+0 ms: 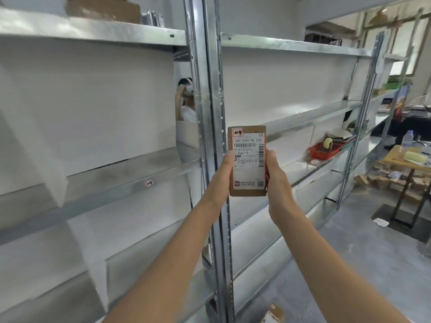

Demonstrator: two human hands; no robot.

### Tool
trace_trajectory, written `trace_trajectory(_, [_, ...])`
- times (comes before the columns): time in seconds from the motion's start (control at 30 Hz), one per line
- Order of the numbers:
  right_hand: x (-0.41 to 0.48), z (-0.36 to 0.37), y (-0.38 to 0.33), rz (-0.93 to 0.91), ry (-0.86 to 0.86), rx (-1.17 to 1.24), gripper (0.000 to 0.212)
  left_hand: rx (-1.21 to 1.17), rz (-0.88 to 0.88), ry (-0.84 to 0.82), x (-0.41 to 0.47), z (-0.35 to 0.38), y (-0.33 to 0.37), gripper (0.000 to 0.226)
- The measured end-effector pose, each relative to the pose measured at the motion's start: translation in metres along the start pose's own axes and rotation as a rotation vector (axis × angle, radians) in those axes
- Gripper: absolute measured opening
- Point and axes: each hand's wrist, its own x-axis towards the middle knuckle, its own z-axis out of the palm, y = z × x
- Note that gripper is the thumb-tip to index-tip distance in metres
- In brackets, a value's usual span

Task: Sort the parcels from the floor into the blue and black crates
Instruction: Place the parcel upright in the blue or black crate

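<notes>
Left hand [225, 167] & right hand [277, 176] grip parcel [247, 160] by its side edges; fingers hidden behind it. Second parcel [273, 314] below hands, cut off at btm; rack post [211, 89] behind.

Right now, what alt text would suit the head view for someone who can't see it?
The left hand and right hand hold a brown parcel upright, its label facing the camera, before metal shelving. A red basket sits on a shelf at right; a second parcel shows at the bottom edge.
</notes>
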Motion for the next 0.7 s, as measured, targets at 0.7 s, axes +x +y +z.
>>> trace_trajectory(0.7, [-0.099, 0.194, -0.011, 0.096, -0.843, 0.2, 0.045, 0.105, -0.124, 0.839, -0.186, -0.127, 0.022, 0.053])
